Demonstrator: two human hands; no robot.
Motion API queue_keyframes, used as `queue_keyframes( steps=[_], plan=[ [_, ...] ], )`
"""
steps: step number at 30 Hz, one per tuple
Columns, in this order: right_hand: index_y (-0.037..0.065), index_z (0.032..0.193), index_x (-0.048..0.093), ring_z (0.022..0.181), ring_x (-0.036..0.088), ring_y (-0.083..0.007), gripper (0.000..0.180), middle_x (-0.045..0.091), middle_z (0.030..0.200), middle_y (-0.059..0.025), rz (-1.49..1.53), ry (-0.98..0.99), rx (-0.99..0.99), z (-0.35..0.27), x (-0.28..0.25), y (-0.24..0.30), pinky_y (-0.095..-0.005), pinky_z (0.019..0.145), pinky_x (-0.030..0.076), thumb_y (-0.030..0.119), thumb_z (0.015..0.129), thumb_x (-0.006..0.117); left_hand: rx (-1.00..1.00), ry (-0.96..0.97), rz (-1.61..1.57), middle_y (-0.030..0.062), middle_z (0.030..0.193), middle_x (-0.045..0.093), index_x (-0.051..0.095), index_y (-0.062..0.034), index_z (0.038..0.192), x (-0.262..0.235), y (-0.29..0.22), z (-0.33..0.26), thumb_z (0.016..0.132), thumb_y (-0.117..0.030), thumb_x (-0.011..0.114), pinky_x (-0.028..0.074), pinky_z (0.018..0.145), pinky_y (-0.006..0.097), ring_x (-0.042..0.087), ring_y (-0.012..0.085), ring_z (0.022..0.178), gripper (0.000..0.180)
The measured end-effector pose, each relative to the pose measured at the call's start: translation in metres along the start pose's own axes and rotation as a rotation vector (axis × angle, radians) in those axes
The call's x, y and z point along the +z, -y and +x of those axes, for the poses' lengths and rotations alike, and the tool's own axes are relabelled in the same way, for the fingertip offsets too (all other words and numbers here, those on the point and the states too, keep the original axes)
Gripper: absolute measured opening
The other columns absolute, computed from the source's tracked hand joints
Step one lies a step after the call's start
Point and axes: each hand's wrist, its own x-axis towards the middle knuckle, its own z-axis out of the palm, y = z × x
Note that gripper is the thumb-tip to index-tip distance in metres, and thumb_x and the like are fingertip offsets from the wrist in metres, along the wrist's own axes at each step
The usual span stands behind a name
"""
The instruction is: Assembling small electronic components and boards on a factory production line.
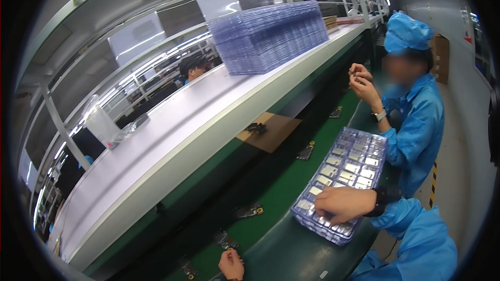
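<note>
Running from the lower left to the far upper right, the white shelf [172, 140] fills most of your view, and a tall stack of clear trays [271, 36] stands on it toward its far end. A crumpled clear bag [107, 125] lies near the shelf's left edge. Below the shelf the green belt [281, 187] runs the same way and carries small dark parts [306, 151] spaced along it, plus a brown cardboard sheet [271, 130] at its far edge with one more part on it. On the dark bench [291, 255] at the belt's near edge sits your clear blister tray [344, 177], its pockets filled with small silver pieces.

Your right hand [346, 204] lies on the tray's near end, fingers curled down together over the pockets; you cannot tell from this view whether they pinch a piece. Your left hand [232, 264] is at the bottom edge, over the belt's near rim, closed into a loose fist just beside a dark part [225, 240]; what it grips, if anything, is hidden.

Beyond the tray a co-worker [416, 119] in blue holds both hands raised together over the belt's far stretch.
</note>
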Motion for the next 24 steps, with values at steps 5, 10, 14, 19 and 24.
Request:
queue_keyframes(
  steps=[5, 10, 14, 19, 24],
  plan=[
    [0.01, 0.105, 0.063, 0.086, 0.066, -0.0316, 0.019, 0.066, 0.091, -0.0109, 0.126, -0.122, -0.019, -0.004, 0.008, 0.063, -0.0394, 0.07, 0.053, 0.015, 0.086, 0.066, -0.092, -0.093, -0.109, 0.0039, 0.07, 0.061, 0.059, 0.0007, 0.096, -0.002, -0.005, 0.002, 0.098, -0.015, 0.06, 0.049, 0.047, 0.024, 0.059, 0.0095, 0.054, 0.016],
    [0.007, 0.107, 0.066, 0.087, 0.066, -0.0276, 0.017, 0.065, 0.1, -0.0081, 0.485, 0.034, -0.4, 0.029, 0.114, 0.107, -0.0346, 0.073, 0.055, 0.018, 0.094, 0.063, 0.023, -0.472, 0.387, 0.0154, 0.104, 0.061, 0.06, 0.0006, 0.104, -0.03, -0.008, 0.009, 0.094, -0.017, 0.063, 0.049, 0.08, 0.042, 0.058, 0.0248, 0.099, 0.021],
    [0.005, 0.111, 0.066, 0.094, 0.066, -0.0305, 0.022, 0.065, 0.105, -0.0103, 0.401, 0.17, -0.178, 0.056, 0.21, 0.093, -0.0385, 0.081, 0.055, 0.017, 0.093, 0.064, -0.271, -0.875, 1.032, 0.0223, 0.147, 0.037, 0.059, -0.0006, 0.12, -0.072, 0.019, 0.007, 0.087, -0.032, 0.07, 0.018, 0.113, 0.064, 0.017, 0.047, 0.143, 0.046],
    [0.003, 0.116, 0.066, 0.1, 0.066, -0.0316, 0.03, 0.064, 0.116, -0.0126, 0.326, 0.217, -0.246, 0.048, 0.237, 0.056, -0.0402, 0.087, 0.053, 0.015, 0.089, 0.066, -0.582, -0.541, 0.969, 0.0229, 0.142, 0.043, 0.051, -0.0075, 0.13, -0.107, 0.004, 0.005, 0.079, -0.04, 0.079, 0.019, 0.109, 0.071, 0.024, 0.0446, 0.143, 0.066],
    [0.003, 0.11, 0.069, 0.097, 0.067, -0.0291, 0.023, 0.065, 0.115, -0.0105, 0.252, 0.181, -0.265, 0.07, 0.181, 0.073, -0.0365, 0.084, 0.055, 0.015, 0.09, 0.066, -0.095, -0.657, 0.351, 0.0144, 0.108, 0.061, 0.05, -0.0045, 0.108, -0.12, 0.019, 0.01, 0.084, -0.005, 0.072, 0.056, 0.081, 0.055, 0.065, 0.0359, 0.091, 0.033]
  ],
)
